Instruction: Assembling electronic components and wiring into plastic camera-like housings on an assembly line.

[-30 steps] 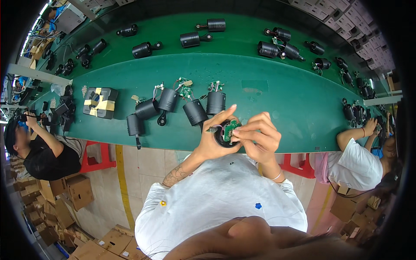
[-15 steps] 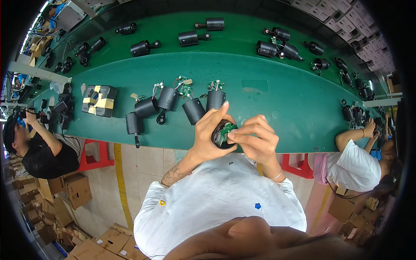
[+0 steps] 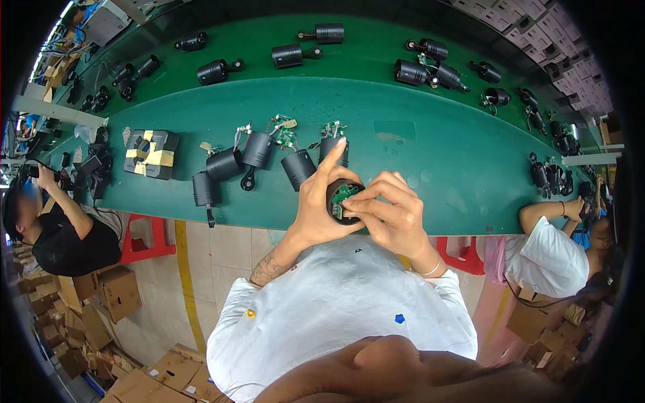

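Observation:
My left hand (image 3: 314, 213) is wrapped round a black cylindrical housing (image 3: 330, 199), its open end facing up and its index finger stretched away. Inside the housing's mouth sits a green circuit board (image 3: 345, 191). My right hand (image 3: 395, 209) has its thumb and fingertips pinched on the board's edge; the fingers partly cover it. Just beyond my hands, several similar black housings lie on the green bench, among them one housing (image 3: 297, 169) with a loose wired board (image 3: 287, 138) beside it.
A black block with yellow tape (image 3: 152, 154) stands on the bench (image 3: 457, 181) at left. Along the far green strip (image 3: 369, 50) lie several more housings. People work at left (image 3: 74, 235) and right (image 3: 554, 252). Red stools (image 3: 151, 238) and cardboard boxes (image 3: 121, 293) stand on the floor.
The circuit board has gone down into the housing, where it stood up at the mouth before. My right hand has shifted slightly left and over the opening. Housings on the far strip shifted slightly left.

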Action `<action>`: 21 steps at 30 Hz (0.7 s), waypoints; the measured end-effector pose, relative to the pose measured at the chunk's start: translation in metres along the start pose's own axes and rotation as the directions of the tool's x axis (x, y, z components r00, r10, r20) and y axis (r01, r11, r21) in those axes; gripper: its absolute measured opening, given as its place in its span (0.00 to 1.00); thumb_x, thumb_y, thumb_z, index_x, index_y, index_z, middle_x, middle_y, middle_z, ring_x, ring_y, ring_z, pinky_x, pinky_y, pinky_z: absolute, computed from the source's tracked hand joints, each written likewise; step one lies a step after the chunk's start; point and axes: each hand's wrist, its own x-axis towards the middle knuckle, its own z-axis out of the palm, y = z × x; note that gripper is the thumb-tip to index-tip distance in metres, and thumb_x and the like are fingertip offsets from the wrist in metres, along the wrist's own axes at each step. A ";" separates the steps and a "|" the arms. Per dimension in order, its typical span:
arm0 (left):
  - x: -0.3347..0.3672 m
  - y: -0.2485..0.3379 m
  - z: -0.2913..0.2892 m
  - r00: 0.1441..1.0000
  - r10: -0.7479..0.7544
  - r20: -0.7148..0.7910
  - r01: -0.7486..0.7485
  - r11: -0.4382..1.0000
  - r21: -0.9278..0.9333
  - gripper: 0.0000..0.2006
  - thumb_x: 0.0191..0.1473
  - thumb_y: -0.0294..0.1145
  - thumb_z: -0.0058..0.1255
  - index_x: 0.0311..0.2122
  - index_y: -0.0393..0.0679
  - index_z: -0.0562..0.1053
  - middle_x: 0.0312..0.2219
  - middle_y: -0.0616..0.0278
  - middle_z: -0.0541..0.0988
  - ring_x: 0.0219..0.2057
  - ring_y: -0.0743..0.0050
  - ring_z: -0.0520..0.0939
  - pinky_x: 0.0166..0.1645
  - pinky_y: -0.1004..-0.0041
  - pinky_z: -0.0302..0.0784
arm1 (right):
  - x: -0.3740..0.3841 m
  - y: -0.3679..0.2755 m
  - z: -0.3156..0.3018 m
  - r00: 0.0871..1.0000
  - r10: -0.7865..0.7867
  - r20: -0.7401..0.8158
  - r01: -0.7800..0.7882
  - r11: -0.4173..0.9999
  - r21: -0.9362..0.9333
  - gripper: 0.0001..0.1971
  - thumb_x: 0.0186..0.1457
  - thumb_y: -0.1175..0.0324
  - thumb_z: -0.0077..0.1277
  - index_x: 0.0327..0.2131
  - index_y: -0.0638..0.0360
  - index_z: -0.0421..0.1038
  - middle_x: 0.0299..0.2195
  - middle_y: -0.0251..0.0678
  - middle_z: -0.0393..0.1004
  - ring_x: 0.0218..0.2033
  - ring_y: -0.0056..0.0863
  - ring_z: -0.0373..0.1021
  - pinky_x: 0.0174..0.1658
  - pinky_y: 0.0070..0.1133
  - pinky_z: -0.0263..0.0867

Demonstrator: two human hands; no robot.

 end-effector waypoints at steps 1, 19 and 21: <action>0.001 0.000 0.000 1.000 0.001 -0.001 -0.001 1.000 -0.001 0.50 0.31 0.26 0.64 0.64 0.37 0.54 0.27 0.62 0.79 0.26 0.73 0.77 0.33 0.76 0.71 | 0.000 -0.001 0.001 1.000 -0.001 0.001 0.001 1.000 -0.001 0.10 0.35 0.80 0.58 0.26 0.57 0.81 0.26 0.28 0.76 0.27 0.22 0.64 0.36 0.18 0.60; 0.011 -0.003 -0.008 0.997 0.014 0.081 -0.002 0.989 -0.145 0.28 0.23 0.25 0.64 0.40 0.41 0.74 0.30 0.63 0.78 0.30 0.70 0.74 0.37 0.73 0.70 | -0.009 0.005 0.000 0.962 -0.015 -0.271 0.127 0.907 0.402 0.11 0.34 0.82 0.61 0.25 0.57 0.81 0.26 0.31 0.78 0.26 0.21 0.63 0.31 0.15 0.62; 0.012 -0.002 -0.008 0.996 0.031 0.085 -0.018 0.989 -0.145 0.27 0.23 0.25 0.64 0.39 0.41 0.74 0.30 0.63 0.78 0.30 0.69 0.74 0.38 0.72 0.70 | -0.010 0.007 -0.001 0.962 -0.019 -0.274 0.138 0.896 0.423 0.11 0.34 0.83 0.61 0.26 0.57 0.81 0.27 0.31 0.78 0.26 0.20 0.64 0.31 0.14 0.62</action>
